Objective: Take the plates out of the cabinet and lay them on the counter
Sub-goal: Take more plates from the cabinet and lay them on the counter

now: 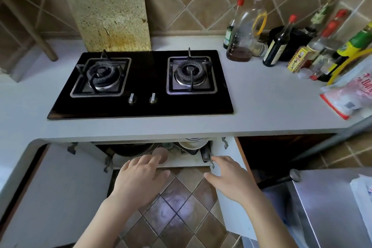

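Observation:
The cabinet (181,162) under the white counter (261,102) stands open, both doors swung out. Inside, at the right, a stack of white plates (193,144) shows just below the counter edge, mostly hidden by it. A dark pan (130,150) and a brown round lid (160,154) lie to the left of the stack. My left hand (138,179) hovers in front of the shelf near the brown lid, fingers spread, holding nothing. My right hand (227,177) is spread open beside the right door's hinge, below and right of the plates.
A black two-burner gas stove (141,84) fills the counter's middle. Several sauce and oil bottles (275,44) crowd the back right, with a pink bag (350,94) at the right edge. The open white doors (56,197) flank my arms. A metal appliance (330,207) stands at the lower right.

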A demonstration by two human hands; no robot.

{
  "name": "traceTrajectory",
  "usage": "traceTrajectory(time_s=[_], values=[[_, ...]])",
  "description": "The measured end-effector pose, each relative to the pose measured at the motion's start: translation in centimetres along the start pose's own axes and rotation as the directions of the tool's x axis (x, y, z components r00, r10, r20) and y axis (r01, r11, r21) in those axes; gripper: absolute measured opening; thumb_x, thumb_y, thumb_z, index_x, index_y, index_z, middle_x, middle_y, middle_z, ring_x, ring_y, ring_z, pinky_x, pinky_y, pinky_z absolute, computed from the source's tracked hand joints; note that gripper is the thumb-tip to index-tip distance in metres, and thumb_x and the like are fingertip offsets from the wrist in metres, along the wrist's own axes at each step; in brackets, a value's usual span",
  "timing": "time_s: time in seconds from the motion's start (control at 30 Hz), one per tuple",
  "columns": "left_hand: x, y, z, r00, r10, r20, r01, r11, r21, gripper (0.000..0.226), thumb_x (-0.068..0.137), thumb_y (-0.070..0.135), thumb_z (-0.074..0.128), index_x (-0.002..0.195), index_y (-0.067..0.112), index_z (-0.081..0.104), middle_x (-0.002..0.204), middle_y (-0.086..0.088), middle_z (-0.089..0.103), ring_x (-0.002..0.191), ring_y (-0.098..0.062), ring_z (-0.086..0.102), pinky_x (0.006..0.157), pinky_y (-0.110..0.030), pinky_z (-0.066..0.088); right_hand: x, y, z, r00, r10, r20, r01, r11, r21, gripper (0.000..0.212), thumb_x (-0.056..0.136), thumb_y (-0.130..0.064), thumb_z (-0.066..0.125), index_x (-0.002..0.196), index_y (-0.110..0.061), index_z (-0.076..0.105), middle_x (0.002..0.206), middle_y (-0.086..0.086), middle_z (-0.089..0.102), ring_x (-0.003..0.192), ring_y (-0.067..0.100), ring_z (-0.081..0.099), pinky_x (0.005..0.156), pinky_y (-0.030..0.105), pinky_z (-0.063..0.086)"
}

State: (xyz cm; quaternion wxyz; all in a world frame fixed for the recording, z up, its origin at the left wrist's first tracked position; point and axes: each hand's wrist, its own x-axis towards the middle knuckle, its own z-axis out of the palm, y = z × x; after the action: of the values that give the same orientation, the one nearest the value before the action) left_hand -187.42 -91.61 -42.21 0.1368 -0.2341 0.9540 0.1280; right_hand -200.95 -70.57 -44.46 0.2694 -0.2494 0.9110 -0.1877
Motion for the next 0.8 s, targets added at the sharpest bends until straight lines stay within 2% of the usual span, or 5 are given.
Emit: traceTrajectory(time_s=[0.3, 0.4, 0.8], values=[[3.0, -2.8, 4.4, 0.999, -0.049, 0.008, 0.049, 0.999, -0.024, 0.06, 0.09, 0.065, 0.029, 0.142, 0.036, 0.032, 0.148, 0.012, 0.038, 0.136, -0.016, 0.033, 0.11, -0.032, 0.025, 4.3, 0.1, 3.8, 0.999, -0.029, 0.033, 0.03, 0.999, -0.016, 0.065, 0.085, -0.057, 0.047, 0.143, -0.03, 0.038, 0.148, -0.009, 0.039, 0.131, 0.015, 0.042, 0.1, 0.035, 0.039], [4.9, -4.8, 7.6, 0.999, -0.053, 0.0, 0.053, 0.998, -0.026, 0.058, 0.09, 0.064, 0.029, 0.141, 0.036, 0.033, 0.144, 0.011, 0.043, 0.133, -0.017, 0.036, 0.108, -0.032, 0.027, 6.7, 0.2, 6.9, 0.999, -0.043, 0.02, 0.044, 0.999, -0.015, 0.063, 0.083, -0.058, 0.046, 0.139, -0.029, 0.041, 0.145, -0.008, 0.043, 0.128, 0.016, 0.044, 0.097, 0.036, 0.041], [14.9, -13.6, 23.1, 0.996, -0.06, -0.066, 0.06, 0.998, -0.006, 0.058, 0.09, 0.062, 0.031, 0.14, 0.034, 0.036, 0.139, 0.007, 0.048, 0.126, -0.023, 0.045, 0.104, -0.035, 0.034, 20.0, 2.4, 22.1, 0.989, -0.15, 0.009, 0.15, 0.988, -0.024, 0.067, 0.086, -0.057, 0.049, 0.146, -0.032, 0.034, 0.153, -0.01, 0.032, 0.136, 0.015, 0.037, 0.103, 0.037, 0.037]])
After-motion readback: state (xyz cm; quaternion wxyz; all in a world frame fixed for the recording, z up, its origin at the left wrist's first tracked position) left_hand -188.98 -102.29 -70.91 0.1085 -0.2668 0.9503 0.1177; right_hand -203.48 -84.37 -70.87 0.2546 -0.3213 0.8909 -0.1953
